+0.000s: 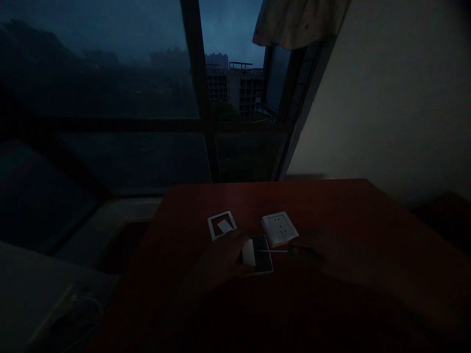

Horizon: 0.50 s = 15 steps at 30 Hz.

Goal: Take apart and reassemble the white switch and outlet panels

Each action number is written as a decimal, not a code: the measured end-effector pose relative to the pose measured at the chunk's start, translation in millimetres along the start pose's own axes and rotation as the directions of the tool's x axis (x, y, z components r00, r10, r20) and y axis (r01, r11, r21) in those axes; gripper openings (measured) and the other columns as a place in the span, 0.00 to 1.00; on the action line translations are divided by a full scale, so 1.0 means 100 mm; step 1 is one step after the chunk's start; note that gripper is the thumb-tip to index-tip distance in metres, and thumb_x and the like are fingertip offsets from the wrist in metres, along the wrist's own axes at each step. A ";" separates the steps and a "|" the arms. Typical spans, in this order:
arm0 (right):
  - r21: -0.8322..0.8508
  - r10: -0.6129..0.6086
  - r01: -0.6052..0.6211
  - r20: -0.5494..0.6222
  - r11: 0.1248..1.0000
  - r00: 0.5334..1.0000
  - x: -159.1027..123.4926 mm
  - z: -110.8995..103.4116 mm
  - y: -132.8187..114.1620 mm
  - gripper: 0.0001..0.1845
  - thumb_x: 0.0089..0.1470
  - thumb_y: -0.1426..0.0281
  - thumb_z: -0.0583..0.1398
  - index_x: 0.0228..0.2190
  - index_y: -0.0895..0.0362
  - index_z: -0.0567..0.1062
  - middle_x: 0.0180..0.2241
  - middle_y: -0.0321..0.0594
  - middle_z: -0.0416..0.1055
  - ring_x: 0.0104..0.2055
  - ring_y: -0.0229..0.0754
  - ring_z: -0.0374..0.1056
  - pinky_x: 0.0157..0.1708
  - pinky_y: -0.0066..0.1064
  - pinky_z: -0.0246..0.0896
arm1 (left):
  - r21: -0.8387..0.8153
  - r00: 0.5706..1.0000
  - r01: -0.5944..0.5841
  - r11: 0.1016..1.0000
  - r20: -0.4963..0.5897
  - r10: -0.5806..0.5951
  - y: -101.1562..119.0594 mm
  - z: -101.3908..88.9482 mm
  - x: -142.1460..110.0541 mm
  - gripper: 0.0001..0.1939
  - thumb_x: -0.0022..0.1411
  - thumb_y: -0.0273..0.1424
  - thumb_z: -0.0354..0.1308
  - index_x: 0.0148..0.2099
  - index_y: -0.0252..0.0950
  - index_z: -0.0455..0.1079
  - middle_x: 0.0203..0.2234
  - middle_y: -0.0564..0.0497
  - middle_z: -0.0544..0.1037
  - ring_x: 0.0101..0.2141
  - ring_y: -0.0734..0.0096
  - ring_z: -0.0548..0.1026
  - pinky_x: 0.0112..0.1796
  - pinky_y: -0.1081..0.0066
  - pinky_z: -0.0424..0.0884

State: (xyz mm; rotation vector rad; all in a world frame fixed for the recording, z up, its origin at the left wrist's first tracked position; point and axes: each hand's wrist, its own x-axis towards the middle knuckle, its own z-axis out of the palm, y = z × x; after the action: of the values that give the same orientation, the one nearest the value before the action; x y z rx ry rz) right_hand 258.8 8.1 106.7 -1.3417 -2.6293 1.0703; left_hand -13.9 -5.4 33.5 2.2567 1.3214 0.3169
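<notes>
A: What do we have in our left hand (224,257)?

B: We hold a square unit (264,264) by its left side, fingers and thumb curled round it. It has a dark face and a white part (248,252), and it sits low over the near middle of the bench (312,201); we can't tell whether it touches the wood.

A: And our right hand (324,247)?

B: Closed round the handle of a screwdriver (277,251). Its thin shaft points left, with the tip over the dark face. It's too dim for us to say whether the tip touches.

A: What do we see around them?

B: Just beyond the unit, to the right, we have a white socket (280,228) lying with its slots up. Beyond our left hand lies a white square frame (211,228), with a small white piece (225,226) showing in its opening and overlapping its near side.

A: And past the bench?

B: A dark window (121,88), a building (250,90) outside, and a pale wall (386,98) on our right.
</notes>
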 end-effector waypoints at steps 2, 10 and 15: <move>0.002 -0.010 0.010 -0.009 1.000 1.000 0.04 -0.01 0.02 0.17 0.59 0.62 0.52 0.40 0.52 0.79 0.37 0.44 0.77 0.37 0.46 0.71 0.38 0.33 0.60 | 0.011 1.000 -0.007 1.000 -0.004 0.007 0.00 0.01 0.00 0.31 0.50 0.36 0.67 0.56 0.43 0.63 0.52 0.48 0.70 0.50 0.56 0.69 0.49 0.63 0.65; 0.417 0.145 -0.214 0.190 0.883 0.971 0.13 0.20 0.53 0.25 0.58 0.51 0.51 0.43 0.56 0.75 0.29 0.38 0.71 0.25 0.35 0.65 0.22 0.24 0.59 | 0.060 1.000 -0.021 0.998 0.010 0.020 0.00 0.00 0.01 0.29 0.52 0.36 0.65 0.56 0.43 0.63 0.52 0.48 0.70 0.50 0.56 0.70 0.48 0.62 0.65; 0.424 0.154 -0.212 0.168 0.881 0.974 0.07 0.27 0.55 0.26 0.59 0.50 0.51 0.43 0.57 0.74 0.29 0.39 0.71 0.24 0.34 0.65 0.21 0.23 0.59 | 0.076 1.000 -0.019 0.997 0.018 0.018 0.01 0.00 0.02 0.30 0.51 0.37 0.66 0.56 0.42 0.63 0.52 0.48 0.70 0.49 0.56 0.70 0.47 0.63 0.66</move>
State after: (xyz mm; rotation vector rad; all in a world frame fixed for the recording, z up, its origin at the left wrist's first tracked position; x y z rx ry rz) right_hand 286.0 19.6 52.7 -1.4675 -2.1627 1.7044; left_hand -12.7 -4.0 34.0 2.3307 1.3257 0.2564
